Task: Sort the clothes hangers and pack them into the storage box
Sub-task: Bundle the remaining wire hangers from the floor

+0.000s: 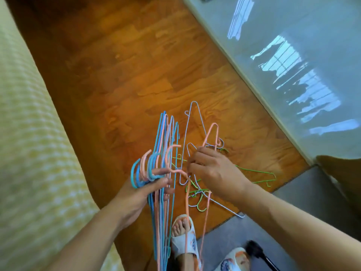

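Head view: your left hand point(144, 189) grips a bundle of blue and pink hangers point(163, 153) by the necks under the hooks, long axis pointing away from you. Just to the right, one pink hanger point(176, 169) hangs between both hands. Your right hand point(211, 169) curls its fingers in the loose pile point(197, 192) of green, white and pink hangers on the wooden floor point(136, 75); it is the nearer hand. The storage box is not visible

No sleeves are seen, both forearms are left bare up to the left hand point(136, 194) and right hand point(213, 173). White open-toe slide sandals point(184, 241) with orange-and-blue printed patterns are worn, toes showing.
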{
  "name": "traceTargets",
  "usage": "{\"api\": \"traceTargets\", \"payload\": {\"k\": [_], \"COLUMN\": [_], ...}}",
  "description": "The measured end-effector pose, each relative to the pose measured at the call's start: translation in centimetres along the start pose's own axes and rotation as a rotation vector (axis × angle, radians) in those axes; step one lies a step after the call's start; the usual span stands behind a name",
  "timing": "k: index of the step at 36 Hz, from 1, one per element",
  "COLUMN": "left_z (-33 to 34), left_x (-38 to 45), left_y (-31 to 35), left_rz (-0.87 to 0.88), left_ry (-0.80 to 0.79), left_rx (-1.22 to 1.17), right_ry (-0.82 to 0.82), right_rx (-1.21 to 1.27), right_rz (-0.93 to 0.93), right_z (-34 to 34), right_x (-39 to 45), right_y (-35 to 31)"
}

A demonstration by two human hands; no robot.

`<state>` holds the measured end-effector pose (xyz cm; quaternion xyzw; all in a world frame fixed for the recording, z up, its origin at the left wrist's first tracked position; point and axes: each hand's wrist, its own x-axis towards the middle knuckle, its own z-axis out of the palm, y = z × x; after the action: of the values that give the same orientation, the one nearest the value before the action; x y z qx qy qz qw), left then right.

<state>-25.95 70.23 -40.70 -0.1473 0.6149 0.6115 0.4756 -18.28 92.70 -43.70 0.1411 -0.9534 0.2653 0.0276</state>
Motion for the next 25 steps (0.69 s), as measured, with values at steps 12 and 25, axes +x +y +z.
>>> {"api": "traceTargets", "payload": {"k": [12,25], "left_z": [0.8,-2.6], "left_x": [1.3,10.9], "left_y": [1.1,-5.8], "left_rz": [-0.039,-0.132], "left_ry": [-0.040,0.241], "left_rx": [-0.151,0.022], "right_ry": [0.163,-0.178], "right_rx": [0.277,0.589], "right_rz": [0.438,1.197], "right_z": [4.6,16.5], "right_x": [5.3,2.1], "right_y": [-2.4,9.0]}}
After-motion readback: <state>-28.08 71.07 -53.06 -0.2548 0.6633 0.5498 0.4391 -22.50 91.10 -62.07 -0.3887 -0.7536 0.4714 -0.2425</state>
